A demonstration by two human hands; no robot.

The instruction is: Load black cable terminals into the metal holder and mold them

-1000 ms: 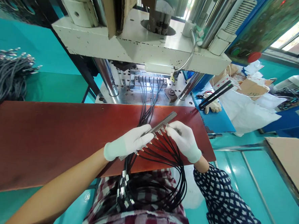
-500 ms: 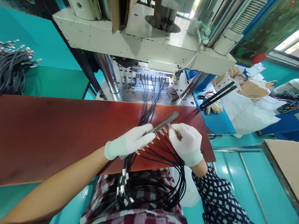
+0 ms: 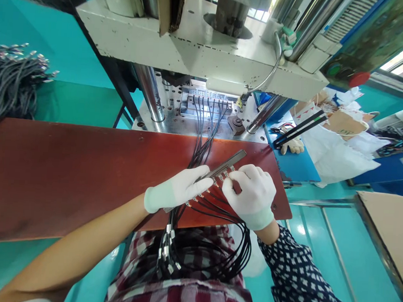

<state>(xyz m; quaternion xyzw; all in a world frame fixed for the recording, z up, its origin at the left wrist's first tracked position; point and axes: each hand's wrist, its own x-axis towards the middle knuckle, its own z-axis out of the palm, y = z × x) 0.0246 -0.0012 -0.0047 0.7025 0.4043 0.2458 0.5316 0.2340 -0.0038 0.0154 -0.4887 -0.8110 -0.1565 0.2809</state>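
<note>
My left hand (image 3: 180, 188), in a white glove, is closed around a narrow grey metal bar (image 3: 234, 159), thumb on top. The bar tilts up to the right above the table edge. Several small metal connectors (image 3: 216, 183) sit in a row along its lower side, each with a black cable. My gloved right hand (image 3: 251, 195) pinches thumb and forefinger at a connector near the bar's upper end; the fingertips partly hide it. The black cables (image 3: 245, 249) loop down over the lap, where their silvery other ends (image 3: 165, 249) hang in a bunch.
Ahead stands a press with a white plate (image 3: 190, 54) above a metal mould (image 3: 204, 106), from which black cables run onto the red-brown table (image 3: 66, 174). A cable pile (image 3: 12, 82) lies at left. At right are a glove (image 3: 293, 145) and white bags (image 3: 340, 159).
My right hand has turned slightly, its thumb and forefinger now forming a ring by the bar's upper end. The left hand keeps its hold on the bar. The whole view has shifted a little.
</note>
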